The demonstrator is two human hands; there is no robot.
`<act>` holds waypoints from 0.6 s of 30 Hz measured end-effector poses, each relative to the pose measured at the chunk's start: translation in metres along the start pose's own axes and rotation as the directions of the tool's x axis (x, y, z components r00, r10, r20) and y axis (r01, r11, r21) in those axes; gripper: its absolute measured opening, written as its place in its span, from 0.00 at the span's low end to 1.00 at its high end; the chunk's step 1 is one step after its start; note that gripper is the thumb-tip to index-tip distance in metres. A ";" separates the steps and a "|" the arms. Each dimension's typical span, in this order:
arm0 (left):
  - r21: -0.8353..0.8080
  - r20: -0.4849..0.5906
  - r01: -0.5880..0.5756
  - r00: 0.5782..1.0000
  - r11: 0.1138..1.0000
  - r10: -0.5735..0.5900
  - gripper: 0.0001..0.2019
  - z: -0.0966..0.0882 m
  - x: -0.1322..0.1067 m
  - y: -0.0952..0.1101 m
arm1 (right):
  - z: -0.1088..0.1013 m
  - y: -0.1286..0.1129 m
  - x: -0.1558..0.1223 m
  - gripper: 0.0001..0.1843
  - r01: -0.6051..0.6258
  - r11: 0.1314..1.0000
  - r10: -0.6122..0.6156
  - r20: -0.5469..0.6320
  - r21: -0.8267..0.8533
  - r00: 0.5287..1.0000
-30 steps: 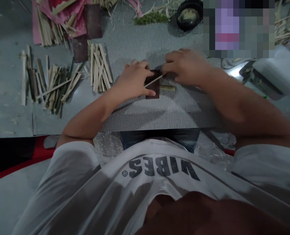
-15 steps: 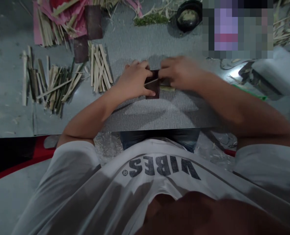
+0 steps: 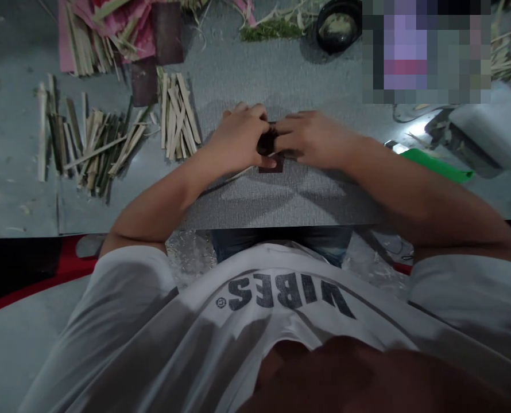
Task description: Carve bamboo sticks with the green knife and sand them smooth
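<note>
On the grey table surface, my left hand [image 3: 242,135] is curled around a dark brown flat rectangular piece [image 3: 277,166], with the thumb pressed on its near end. My right hand [image 3: 309,135] meets it from the other side, fingers bent together over the far part of the piece; whatever they grip is hidden beneath them. A thin pale strip [image 3: 238,174] sticks out below my left wrist toward the near left. Left of my hands lies a small stack of cut pale sticks [image 3: 178,117], probably bamboo or cane.
More sticks [image 3: 96,149] lie loosely at the left. Two dark brown rectangles [image 3: 144,85] rest behind, beside pink plastic [image 3: 139,34] with further sticks. A black bowl [image 3: 339,26] and green shreds [image 3: 270,30] are at the back. A green object [image 3: 438,165] lies by my right forearm.
My right hand has come down slightly and closed nearer my left hand. The thin strip that crossed the dark piece now shows below my left wrist. More of the green object shows.
</note>
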State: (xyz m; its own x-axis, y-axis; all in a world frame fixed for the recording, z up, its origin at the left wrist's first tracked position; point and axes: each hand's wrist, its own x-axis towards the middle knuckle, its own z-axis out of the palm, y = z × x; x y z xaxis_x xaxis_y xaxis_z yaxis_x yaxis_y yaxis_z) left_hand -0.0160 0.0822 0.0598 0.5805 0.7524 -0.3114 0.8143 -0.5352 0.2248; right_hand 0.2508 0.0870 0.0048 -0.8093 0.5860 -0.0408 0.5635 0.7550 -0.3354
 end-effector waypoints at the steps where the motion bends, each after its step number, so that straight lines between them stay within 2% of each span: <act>1: -0.010 -0.008 0.000 1.000 1.000 0.000 0.27 0.001 0.001 -0.001 | -0.001 0.003 -0.001 0.11 -0.019 1.000 0.019 -0.021 -0.005 1.000; 5: -0.029 -0.031 -0.002 1.000 1.000 0.001 0.28 0.004 0.004 -0.003 | -0.010 0.011 -0.005 0.09 -0.096 0.994 0.093 -0.079 -0.042 0.993; 11: -0.008 -0.003 0.007 1.000 1.000 -0.007 0.23 -0.001 0.001 0.004 | -0.001 -0.019 0.005 0.16 0.037 0.996 -0.038 -0.006 -0.076 0.999; 14: 0.003 -0.014 0.005 1.000 1.000 -0.005 0.24 0.000 0.000 0.003 | -0.003 -0.018 0.002 0.20 -0.002 1.000 0.002 -0.039 0.003 0.999; 18: -0.025 -0.031 -0.010 0.999 1.000 0.009 0.27 0.004 0.004 -0.004 | -0.006 0.001 -0.009 0.25 -0.076 0.985 0.098 -0.142 0.154 0.985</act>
State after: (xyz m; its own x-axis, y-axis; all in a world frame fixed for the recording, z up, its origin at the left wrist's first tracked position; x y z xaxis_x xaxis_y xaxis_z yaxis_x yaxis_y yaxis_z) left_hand -0.0173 0.0855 0.0540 0.5875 0.7591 -0.2804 0.8082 -0.5330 0.2504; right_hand 0.2598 0.0841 0.0104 -0.7182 0.6932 0.0610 0.5910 0.6539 -0.4724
